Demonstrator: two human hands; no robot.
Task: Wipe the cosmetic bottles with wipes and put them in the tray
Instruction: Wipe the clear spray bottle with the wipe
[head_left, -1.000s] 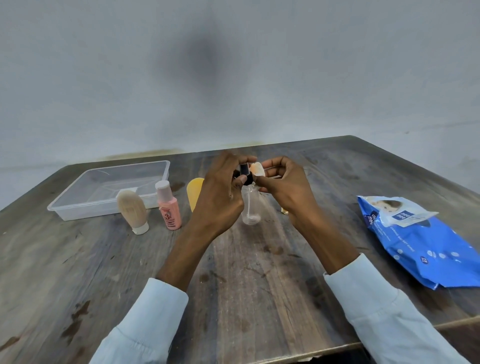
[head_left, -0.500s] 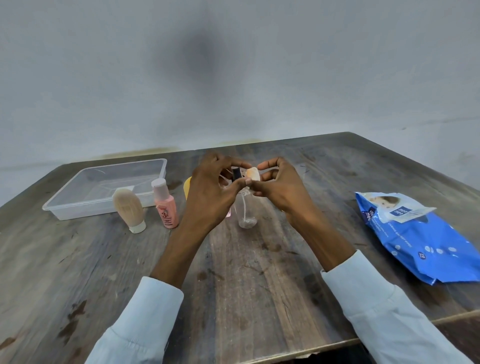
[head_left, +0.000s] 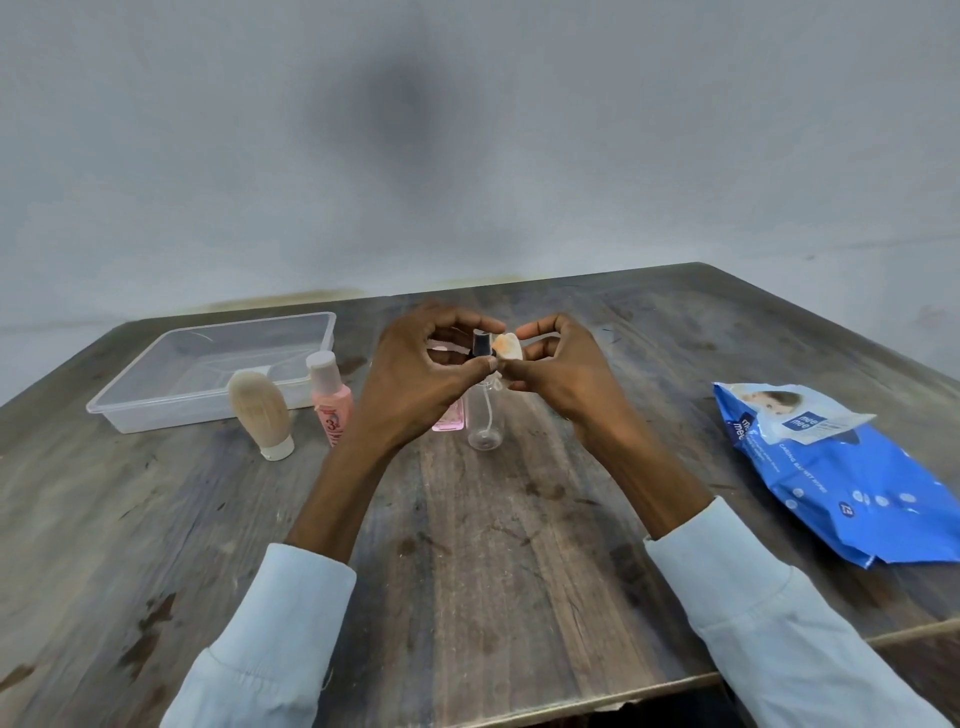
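Your wooden table (head_left: 483, 561) fills the view, and everything here gets placed off the clear spray bottle (head_left: 484, 415) standing upright at its centre. Far to the right of that bottle lies the blue wipes pack (head_left: 852, 483), flat on the wood with its white label flap lifted. Well off to the bottle's left, toward the back edge, sits the clear plastic tray (head_left: 156, 410), nothing visible inside it. Between tray and bottle stand two more containers: the beige tube (head_left: 260, 410) on its cap just in front of the tray's near wall, and beside it the pink bottle (head_left: 331, 402) with its pale cap, upright. Now your left hand (head_left: 421, 384), curled over the spray bottle from the left, thumb and fingertips pinching around its dark nozzle top. Your right hand (head_left: 566, 374) comes in from the bottle's right, fingers curled, pinching a small wadded wipe (head_left: 508, 347), stained orange, right against the nozzle. Tucked just behind the bottle's left side, half hidden by your left hand, a small pink container (head_left: 449, 418) peeks out; I cannot tell its shape.
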